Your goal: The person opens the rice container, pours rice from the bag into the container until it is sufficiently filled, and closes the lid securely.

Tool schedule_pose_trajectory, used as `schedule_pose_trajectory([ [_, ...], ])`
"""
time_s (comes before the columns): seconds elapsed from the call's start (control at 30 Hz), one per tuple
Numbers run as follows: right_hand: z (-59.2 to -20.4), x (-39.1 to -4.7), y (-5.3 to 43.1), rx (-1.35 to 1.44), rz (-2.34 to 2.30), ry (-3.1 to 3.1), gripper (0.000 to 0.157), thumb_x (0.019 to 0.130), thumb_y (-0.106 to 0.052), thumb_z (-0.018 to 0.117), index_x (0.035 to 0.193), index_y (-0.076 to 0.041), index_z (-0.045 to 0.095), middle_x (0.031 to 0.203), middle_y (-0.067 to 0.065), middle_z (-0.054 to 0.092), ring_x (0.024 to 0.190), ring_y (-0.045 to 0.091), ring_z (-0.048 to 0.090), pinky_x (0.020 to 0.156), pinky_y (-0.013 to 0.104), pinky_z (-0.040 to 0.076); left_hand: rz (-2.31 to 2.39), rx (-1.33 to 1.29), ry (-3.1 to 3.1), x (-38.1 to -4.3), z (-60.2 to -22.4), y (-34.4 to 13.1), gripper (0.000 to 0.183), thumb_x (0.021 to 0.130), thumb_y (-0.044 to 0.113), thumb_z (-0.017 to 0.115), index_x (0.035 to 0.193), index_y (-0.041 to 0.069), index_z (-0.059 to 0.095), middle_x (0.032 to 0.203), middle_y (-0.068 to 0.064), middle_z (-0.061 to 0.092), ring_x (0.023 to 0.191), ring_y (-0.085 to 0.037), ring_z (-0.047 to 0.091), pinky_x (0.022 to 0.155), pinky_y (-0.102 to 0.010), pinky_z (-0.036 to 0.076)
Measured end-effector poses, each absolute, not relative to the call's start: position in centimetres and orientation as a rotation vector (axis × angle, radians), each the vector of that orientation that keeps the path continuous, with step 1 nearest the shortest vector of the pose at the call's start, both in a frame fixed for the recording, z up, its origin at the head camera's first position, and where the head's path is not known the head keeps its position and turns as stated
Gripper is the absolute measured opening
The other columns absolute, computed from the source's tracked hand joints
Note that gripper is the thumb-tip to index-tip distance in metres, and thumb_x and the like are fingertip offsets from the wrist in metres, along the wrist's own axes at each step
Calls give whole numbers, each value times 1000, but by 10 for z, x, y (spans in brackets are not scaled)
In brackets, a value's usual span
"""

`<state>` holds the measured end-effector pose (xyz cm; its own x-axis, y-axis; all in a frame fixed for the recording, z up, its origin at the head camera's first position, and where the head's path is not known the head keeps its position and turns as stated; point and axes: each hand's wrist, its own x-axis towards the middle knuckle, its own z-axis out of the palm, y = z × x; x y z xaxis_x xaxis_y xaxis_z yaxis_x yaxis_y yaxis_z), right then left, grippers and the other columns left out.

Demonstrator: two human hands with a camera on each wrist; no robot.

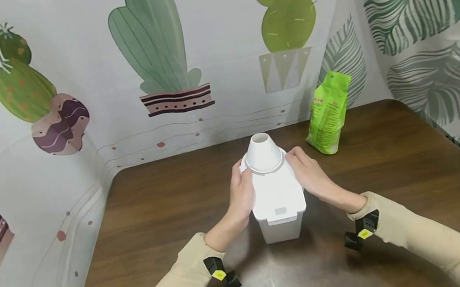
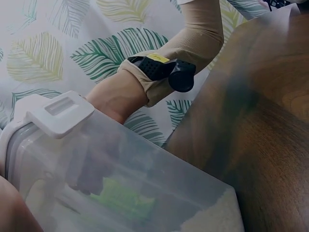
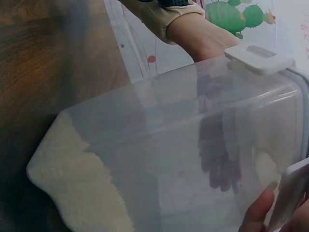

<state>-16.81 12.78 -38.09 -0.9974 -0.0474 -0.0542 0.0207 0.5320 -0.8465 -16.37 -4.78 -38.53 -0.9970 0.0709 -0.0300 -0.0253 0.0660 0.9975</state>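
Note:
A translucent plastic storage container (image 1: 283, 230) stands on the table under a white lid (image 1: 276, 194), with a white cone-shaped spout (image 1: 263, 155) at the lid's far end. My left hand (image 1: 241, 195) grips its left side near the lid edge. On the opposite side, my right hand (image 1: 309, 173) holds the upper edge by a white side clip (image 3: 289, 193), thumb and fingers about it. Another clip (image 3: 260, 60) appears near the left hand in the right wrist view. White grain (image 3: 91, 174) lies in the container's bottom. The container partly hides the fingers of both hands.
A bright green printed bag (image 1: 329, 116) stands at the back right of the brown wooden table (image 1: 165, 196). Behind the table hangs a cloth (image 1: 229, 61) with cactus and leaf prints. Each sleeve carries a small black wrist camera (image 1: 366, 224).

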Motion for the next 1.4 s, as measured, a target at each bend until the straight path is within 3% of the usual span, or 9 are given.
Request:
schedule_pose_trajectory([
  [0.3,-384,-173,127,-42,-1525,2723,44,104,-38,22,108,-7,53,94,13,55,83,25,52,71,31,42,2069,81,2268,-164,-386,-47,46,103,23,29,145,3,31,146,-17,41,140,-31,35,117,-47,25],
  [0.4,-384,-174,127,-38,-1536,2707,48,104,-39,20,114,-7,54,102,14,56,90,26,52,76,33,42,2059,94,2278,-164,-386,-47,46,104,23,27,145,3,29,148,-18,39,142,-31,32,118,-47,23],
  [0.5,-383,-175,127,-28,-1549,2661,53,104,-40,18,130,-6,50,122,19,55,110,32,52,92,43,43,2037,90,2296,-164,-386,-48,46,104,24,26,146,4,29,149,-17,38,143,-31,31,118,-48,22],
  [0.6,-382,-175,127,-8,-1561,2608,59,105,-40,17,146,-2,35,148,21,40,137,36,37,113,51,30,2021,86,2301,-164,-386,-48,46,105,24,24,146,4,29,149,-17,38,143,-32,30,118,-49,21],
  [0.67,-381,-175,127,11,-1563,2585,61,105,-40,18,151,-1,25,156,20,28,146,36,22,119,51,19,2021,96,2298,-164,-387,-49,45,105,23,23,146,4,29,149,-17,37,143,-32,29,118,-50,20],
  [0.73,-382,-176,127,35,-1566,2567,62,104,-41,18,152,-1,20,159,19,22,148,35,16,120,50,15,2025,105,2295,-163,-386,-48,45,105,23,23,146,3,28,149,-18,37,144,-33,29,119,-50,20],
  [1.4,-382,-177,127,96,-1668,2480,64,103,-47,21,153,-7,22,159,13,25,148,32,19,119,52,17,2001,130,2326,-163,-386,-49,44,106,22,25,145,3,28,151,-18,35,144,-32,28,119,-48,19],
])
